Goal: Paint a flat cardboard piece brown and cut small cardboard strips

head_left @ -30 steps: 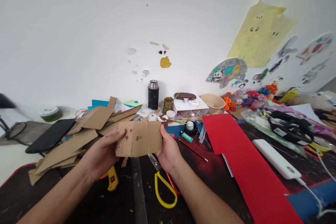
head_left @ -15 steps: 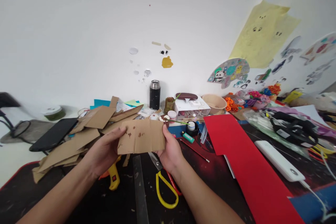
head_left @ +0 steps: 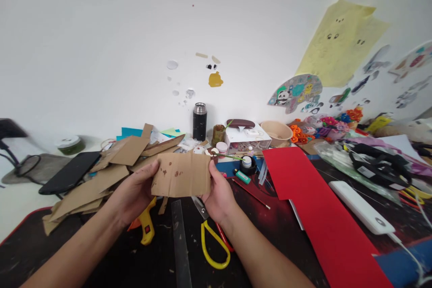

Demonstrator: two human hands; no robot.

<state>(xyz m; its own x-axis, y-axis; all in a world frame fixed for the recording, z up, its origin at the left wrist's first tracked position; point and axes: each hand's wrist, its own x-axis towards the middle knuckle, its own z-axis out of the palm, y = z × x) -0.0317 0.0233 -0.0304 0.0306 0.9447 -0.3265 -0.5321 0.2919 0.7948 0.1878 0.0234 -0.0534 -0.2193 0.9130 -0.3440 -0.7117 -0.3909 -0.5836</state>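
Folded cardboard piece [head_left: 182,174], brown-spotted, was up over the ruler [head_left: 181,243], long axis running side to side between my hands. Left hand [head_left: 137,189] pinched its left end, right hand [head_left: 218,193] its right; neither looked clearly nearer. Scissors [head_left: 214,245] lay below my right.

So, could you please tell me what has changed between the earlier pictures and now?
The cardboard piece has risen very slightly in the hands, uncovering more of the yellow handle below it. Nothing was taken hold of or let go: the left hand and right hand still hold its ends. The scissors, ruler and red sheet stayed put.
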